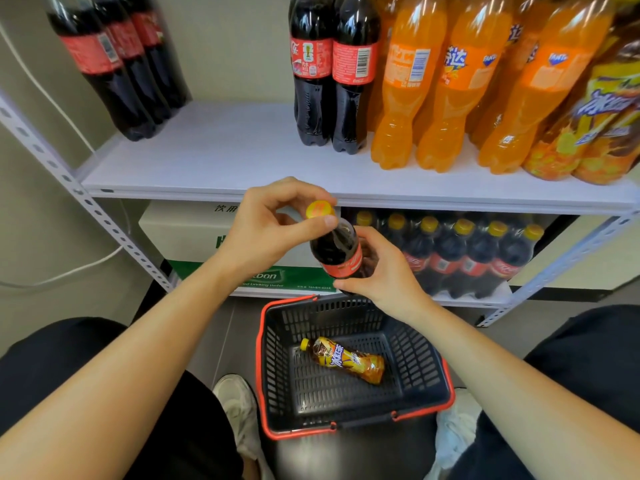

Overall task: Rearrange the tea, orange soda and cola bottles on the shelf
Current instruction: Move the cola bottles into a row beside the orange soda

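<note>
Cola bottle (337, 249) sat mid-frame, just below the shelf (225, 150) edge, long axis tilted, cap toward upper left. Left hand (266, 233) pinched the cap end, its grip clamped; right hand (384, 271) clasped the lower body.

Near the frame's centre, the left hand (270, 226) pinches the cap of the cola bottle (334, 244) between thumb and curled fingers. Just lower right, the right hand (384, 271) grips its body.
</note>
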Motion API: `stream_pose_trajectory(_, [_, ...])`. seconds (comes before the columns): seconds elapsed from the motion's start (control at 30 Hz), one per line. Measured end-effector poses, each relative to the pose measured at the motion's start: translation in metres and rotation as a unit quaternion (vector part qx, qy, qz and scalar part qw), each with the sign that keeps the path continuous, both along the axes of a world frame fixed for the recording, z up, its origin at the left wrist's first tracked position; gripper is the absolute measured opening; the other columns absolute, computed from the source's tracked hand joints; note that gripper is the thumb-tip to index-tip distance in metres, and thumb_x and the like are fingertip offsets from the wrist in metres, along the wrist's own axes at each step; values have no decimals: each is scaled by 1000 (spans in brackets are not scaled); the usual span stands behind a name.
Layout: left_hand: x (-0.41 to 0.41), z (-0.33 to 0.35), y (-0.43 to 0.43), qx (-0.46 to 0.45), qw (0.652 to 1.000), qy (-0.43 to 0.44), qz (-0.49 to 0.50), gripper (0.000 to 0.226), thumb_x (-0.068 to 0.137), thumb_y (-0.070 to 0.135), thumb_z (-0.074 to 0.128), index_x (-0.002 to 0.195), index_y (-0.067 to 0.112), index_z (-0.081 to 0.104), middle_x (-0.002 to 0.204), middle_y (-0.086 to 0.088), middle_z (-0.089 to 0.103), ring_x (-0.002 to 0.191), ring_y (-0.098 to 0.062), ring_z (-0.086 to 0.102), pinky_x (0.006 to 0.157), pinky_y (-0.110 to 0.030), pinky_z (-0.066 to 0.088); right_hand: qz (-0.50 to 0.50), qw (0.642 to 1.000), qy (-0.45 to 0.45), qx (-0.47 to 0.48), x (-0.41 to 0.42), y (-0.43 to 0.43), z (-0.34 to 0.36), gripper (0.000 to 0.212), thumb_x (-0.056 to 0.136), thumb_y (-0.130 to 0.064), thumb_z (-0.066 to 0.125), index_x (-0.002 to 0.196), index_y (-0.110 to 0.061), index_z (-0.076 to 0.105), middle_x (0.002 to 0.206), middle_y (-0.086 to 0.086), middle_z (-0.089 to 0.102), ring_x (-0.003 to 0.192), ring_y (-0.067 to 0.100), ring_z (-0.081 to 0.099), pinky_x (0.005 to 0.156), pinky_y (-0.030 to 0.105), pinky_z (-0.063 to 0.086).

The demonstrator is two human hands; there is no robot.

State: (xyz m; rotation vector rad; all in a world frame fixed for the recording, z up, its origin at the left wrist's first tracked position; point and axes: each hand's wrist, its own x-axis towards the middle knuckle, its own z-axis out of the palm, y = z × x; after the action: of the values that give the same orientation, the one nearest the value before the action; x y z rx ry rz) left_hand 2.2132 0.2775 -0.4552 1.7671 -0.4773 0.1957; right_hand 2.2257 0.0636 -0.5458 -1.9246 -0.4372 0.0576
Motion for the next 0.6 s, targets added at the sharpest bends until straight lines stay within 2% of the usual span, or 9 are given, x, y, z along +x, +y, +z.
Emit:
stream_pose_trajectory(0.13, [0, -3, 2, 21, 999, 19, 37, 9, 79, 23, 79, 81, 24, 71, 76, 14, 66, 75, -5, 58, 60, -17, 46, 3, 999, -18, -30, 1, 1, -2, 76, 72, -12, 90, 137, -28, 54, 124, -13, 66, 119, 4, 62, 104, 32, 53])
stream_pose_trajectory(0.17, [0, -3, 2, 20, 999, 25, 41, 9, 80, 19, 79, 80, 23, 71, 73, 12, 66, 73, -6, 58, 61, -18, 47, 1, 999, -21, -34, 2, 0, -2, 75, 73, -13, 90, 136, -29, 54, 124, -14, 66, 119, 4, 62, 104, 30, 52])
stream_pose_trajectory(0.3, [1, -2, 3, -46, 995, 72, 46, 14, 91, 11, 74, 77, 12, 74, 71, -13, 71, 65, -12, 65, 62, -21, 55, -1, 999, -30, -43, 2, 0, -3, 73, 73, -13, 90, 135, -29, 55, 125, -15, 65, 119, 2, 60, 105, 29, 51])
stream_pose_trajectory(0.4, [2, 0, 6, -86, 991, 101, 10, 14, 94, 17, 69, 85, 22, 79, 87, 0, 77, 80, -11, 70, 65, -22, 57, -4, 1000, -13, -20, 3, 1, -3, 75, 73, -11, 90, 138, -25, 55, 127, -11, 65, 120, 5, 61, 106, 36, 52])
stream_pose_trajectory(0.5, [4, -1, 8, -124, 985, 111, -37, 17, 97, 19, 65, 104, 26, 79, 106, 2, 76, 101, -13, 70, 75, -25, 59, -9, 1000, 0, 13, 3, 2, -2, 76, 72, -12, 91, 138, -24, 55, 127, -9, 67, 121, 9, 63, 107, 40, 51])
stream_pose_trajectory(0.6, [4, -3, 7, -144, 984, 92, -55, 26, 94, 16, 68, 115, 30, 77, 115, 3, 75, 110, -14, 68, 83, -27, 58, -9, 999, 16, 49, 3, 3, 0, 74, 73, -10, 91, 136, -23, 56, 125, -6, 69, 119, 11, 65, 106, 41, 52])
